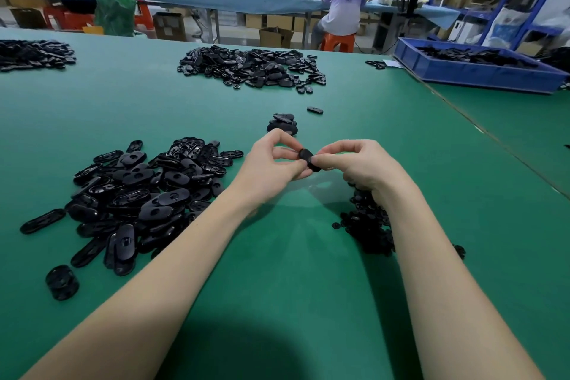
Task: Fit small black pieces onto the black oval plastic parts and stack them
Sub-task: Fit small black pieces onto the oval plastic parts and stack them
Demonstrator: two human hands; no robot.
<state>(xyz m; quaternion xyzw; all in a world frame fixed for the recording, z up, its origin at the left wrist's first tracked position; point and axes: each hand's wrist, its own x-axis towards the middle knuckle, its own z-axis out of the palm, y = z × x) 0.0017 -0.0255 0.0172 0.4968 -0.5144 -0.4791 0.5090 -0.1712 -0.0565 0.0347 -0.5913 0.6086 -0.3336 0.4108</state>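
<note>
Fingertips of both hands meet on one black oval [309, 159], held above the green table [277, 271] midway between the two forearms. Left hand [271, 163]: thumb and forefinger curl inward and pinch the oval's near end. Right hand [351, 163]: thumb and forefinger pinch the far end, the remaining fingers curled under; whether a small piece is already seated between the pads cannot be told, since the part is mostly covered. By its look the oval is a thin, rigid moulded shell, light and glossy, so likely to slip; it is best taken by its rim at the two ends, as shown, leaving the middle opening free for the insert. Small pieces [368, 222], lying in a heap just beside the right wrist, appear tiny and round, apt to roll or drop, and suit a fingertip pinch. Beyond the hands, near them, a short stack [282, 123] of ovals stands on the table, with one loose part [315, 110] a little farther off. Left of the arms lies the supply pile [138, 194]; a second pile [253, 68] sits well apart toward the far edge, and a blue bin [456, 71] holds more parts at the right.
</note>
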